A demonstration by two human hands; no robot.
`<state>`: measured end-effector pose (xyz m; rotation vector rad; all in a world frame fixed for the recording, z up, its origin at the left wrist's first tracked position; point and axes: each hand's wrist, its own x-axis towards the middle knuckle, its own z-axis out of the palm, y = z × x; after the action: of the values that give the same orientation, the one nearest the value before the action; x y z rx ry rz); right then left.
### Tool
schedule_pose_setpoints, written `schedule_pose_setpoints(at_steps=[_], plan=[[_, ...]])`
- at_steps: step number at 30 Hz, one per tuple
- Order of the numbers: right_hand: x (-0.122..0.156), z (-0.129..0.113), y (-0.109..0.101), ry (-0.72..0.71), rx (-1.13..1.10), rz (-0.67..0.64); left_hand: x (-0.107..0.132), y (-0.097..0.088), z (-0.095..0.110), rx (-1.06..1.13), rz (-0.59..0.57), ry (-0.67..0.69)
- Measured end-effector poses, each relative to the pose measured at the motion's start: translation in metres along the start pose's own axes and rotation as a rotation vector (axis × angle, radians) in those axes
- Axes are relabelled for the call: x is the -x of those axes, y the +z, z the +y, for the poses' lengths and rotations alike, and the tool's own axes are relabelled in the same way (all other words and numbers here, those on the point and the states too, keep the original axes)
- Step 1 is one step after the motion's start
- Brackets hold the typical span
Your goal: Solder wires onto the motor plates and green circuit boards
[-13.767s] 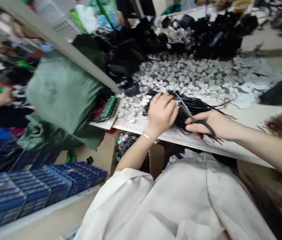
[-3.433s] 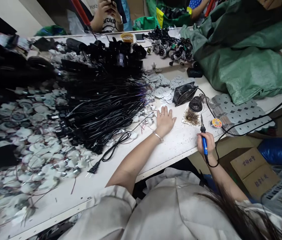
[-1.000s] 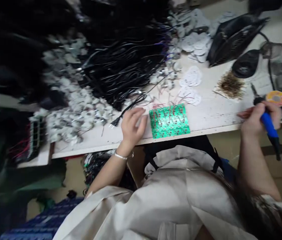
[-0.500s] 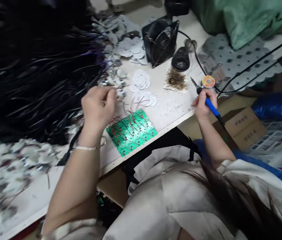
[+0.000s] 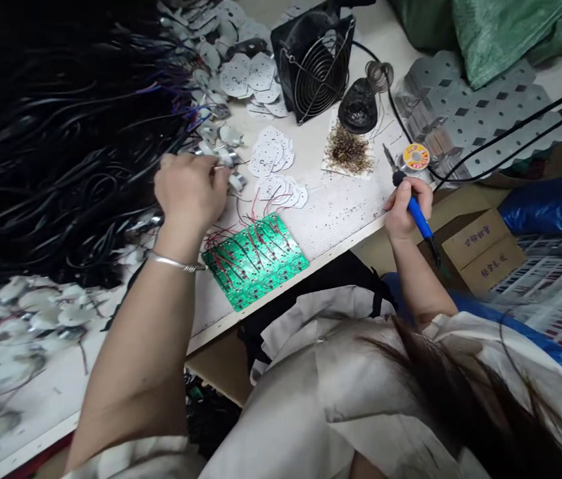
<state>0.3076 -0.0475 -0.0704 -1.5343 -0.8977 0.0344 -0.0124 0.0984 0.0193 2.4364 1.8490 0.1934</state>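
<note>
My right hand (image 5: 407, 209) grips a soldering iron (image 5: 418, 216) by its blue handle, the tip pointing up and away near the solder spool (image 5: 416, 157). On the left, my left hand (image 5: 191, 189) is closed, thumb against curled fingers, beside small silver and white parts (image 5: 228, 156). Whatever it may be pinching is too hidden to name. Between my hands, at the table's front edge, lies a green circuit board panel (image 5: 261, 266) with red and black wires standing out of its far side. White cut discs (image 5: 271, 152) sit just behind it.
A black fan (image 5: 313, 66) stands at the back, by an iron stand (image 5: 359, 106) and a pad of brass-coloured shavings (image 5: 349, 152). Black cables (image 5: 76, 146) heap up at left. Grey plates (image 5: 480, 113) are stacked at right, above a cardboard box (image 5: 485, 249).
The view has shifted slightly and become sharper. My left hand remains closed beside the silver parts, and my right hand still holds the soldering iron in much the same place.
</note>
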Motion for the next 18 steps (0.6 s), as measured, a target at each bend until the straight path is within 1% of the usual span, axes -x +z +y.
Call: schedule_pose_setpoints(at_steps=[1, 2, 4, 6, 8, 10, 12, 13, 14, 15, 16, 18], plan=[[0.001, -0.002, 0.000, -0.028, 0.003, 0.050, -0.001, -0.001, 0.003, -0.010, -0.034, 0.012], [0.001, -0.004, 0.001, -0.057, 0.010, 0.072, -0.003, -0.002, 0.005, -0.016, -0.072, 0.020], [0.002, -0.007, -0.001, -0.098, 0.016, 0.033, -0.004, -0.005, 0.010, -0.023, -0.146, 0.030], [0.005, -0.008, -0.004, -0.124, 0.000, -0.031, -0.002, -0.008, 0.011, 0.011, -0.168, 0.037], [0.011, -0.007, -0.008, -0.170, -0.029, -0.089, 0.003, -0.014, 0.006, 0.089, -0.094, 0.027], [0.018, -0.006, -0.009, -0.234, -0.033, -0.140, 0.008, -0.021, 0.001, 0.132, 0.009, -0.034], [0.027, -0.005, -0.006, -0.272, -0.020, -0.174, 0.009, -0.028, 0.002, 0.102, 0.047, -0.083], [0.031, -0.005, -0.003, -0.275, -0.019, -0.167, 0.007, -0.030, 0.007, 0.081, 0.040, -0.070], [0.034, -0.006, 0.000, -0.269, -0.022, -0.146, 0.005, -0.031, 0.016, 0.067, 0.030, -0.033], [0.036, -0.006, 0.003, -0.262, -0.031, -0.110, 0.002, -0.031, 0.031, 0.065, 0.020, 0.023], [0.037, -0.007, 0.004, -0.259, -0.040, -0.070, -0.002, -0.029, 0.049, 0.077, 0.007, 0.088], [0.035, -0.009, 0.003, -0.268, -0.045, 0.001, -0.009, -0.021, 0.097, 0.133, -0.047, 0.204]])
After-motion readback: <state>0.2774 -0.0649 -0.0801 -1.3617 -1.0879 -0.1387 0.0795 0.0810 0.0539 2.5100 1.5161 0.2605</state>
